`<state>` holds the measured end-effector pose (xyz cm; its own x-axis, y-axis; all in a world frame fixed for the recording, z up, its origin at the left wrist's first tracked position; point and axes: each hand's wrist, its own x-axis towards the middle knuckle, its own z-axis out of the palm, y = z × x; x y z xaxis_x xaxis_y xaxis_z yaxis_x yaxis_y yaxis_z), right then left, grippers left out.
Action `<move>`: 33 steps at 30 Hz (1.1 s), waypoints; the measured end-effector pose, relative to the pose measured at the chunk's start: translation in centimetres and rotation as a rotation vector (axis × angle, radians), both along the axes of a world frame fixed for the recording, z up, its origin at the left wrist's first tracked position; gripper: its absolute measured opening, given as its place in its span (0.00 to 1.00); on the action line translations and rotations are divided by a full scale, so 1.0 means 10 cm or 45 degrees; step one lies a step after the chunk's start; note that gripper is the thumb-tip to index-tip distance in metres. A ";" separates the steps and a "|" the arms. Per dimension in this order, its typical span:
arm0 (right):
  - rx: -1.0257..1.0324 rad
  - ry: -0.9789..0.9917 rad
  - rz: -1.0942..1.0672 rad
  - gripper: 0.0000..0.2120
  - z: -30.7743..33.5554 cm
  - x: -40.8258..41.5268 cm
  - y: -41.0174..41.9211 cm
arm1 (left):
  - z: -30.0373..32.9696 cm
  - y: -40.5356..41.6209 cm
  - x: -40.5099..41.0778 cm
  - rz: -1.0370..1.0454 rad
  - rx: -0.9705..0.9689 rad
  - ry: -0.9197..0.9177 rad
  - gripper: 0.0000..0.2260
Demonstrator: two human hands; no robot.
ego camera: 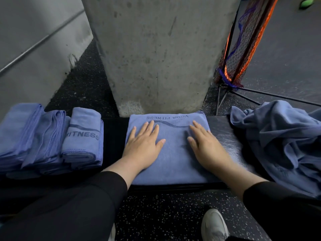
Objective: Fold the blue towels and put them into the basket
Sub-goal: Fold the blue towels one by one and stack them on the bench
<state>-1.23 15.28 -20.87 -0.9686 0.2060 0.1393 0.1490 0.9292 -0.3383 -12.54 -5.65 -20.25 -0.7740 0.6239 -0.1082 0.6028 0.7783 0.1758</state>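
A blue towel (173, 159) with dark lettering lies folded flat on a black bench (224, 136) in front of me. My left hand (144, 145) rests palm down on its left half, fingers straight and spread. My right hand (203, 145) lies flat on its right half, fingers straight. Several folded blue towels (52, 138) sit stacked side by side at the left end of the bench. A heap of unfolded blue towels (284, 141) is piled at the right. No basket is in view.
A grey concrete pillar (156, 54) stands directly behind the bench. A mesh net on a metal stand (241, 49) is at the back right. My white shoe (214, 225) rests on the speckled black floor (156, 214) below the bench.
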 end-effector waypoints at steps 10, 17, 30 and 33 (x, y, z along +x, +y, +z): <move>0.182 0.174 0.353 0.17 0.13 0.49 0.07 | 0.01 -0.44 0.31 -0.190 -0.021 0.013 0.32; 0.215 0.056 0.657 0.19 0.05 0.88 0.09 | 0.01 -0.80 0.70 -0.462 -0.061 -0.009 0.41; 0.212 0.093 0.220 0.08 0.16 0.71 -0.05 | 0.12 -0.48 0.85 -0.142 0.325 -0.038 0.23; 0.258 -0.015 0.359 0.10 0.15 0.80 0.11 | 0.15 -0.63 0.70 -0.038 0.377 -0.011 0.20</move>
<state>6.72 16.40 -19.42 -0.9853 -0.1007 0.1382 -0.1203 0.9825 -0.1422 -5.57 -11.99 -18.77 -0.7547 0.6517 0.0756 0.6220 0.6743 0.3980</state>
